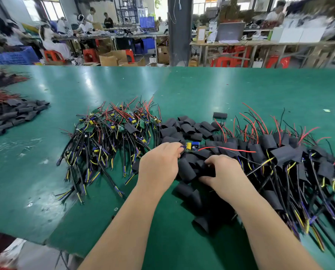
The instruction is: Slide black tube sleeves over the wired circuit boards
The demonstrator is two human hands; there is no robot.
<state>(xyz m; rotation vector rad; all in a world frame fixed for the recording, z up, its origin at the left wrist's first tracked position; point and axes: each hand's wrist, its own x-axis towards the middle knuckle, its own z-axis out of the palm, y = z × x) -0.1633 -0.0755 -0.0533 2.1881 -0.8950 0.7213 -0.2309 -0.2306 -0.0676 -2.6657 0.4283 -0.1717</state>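
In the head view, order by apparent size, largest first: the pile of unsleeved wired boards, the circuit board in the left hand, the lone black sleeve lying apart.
1. Pile of unsleeved wired boards.
2-3. Circuit board and lone black sleeve look alike; the sleeve lies farther, so unranked.

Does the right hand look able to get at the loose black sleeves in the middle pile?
Probably yes. The right hand has its fingers curled on the black sleeves, which lie uncovered; the left hand holds the circuit board beside them, not across the way.
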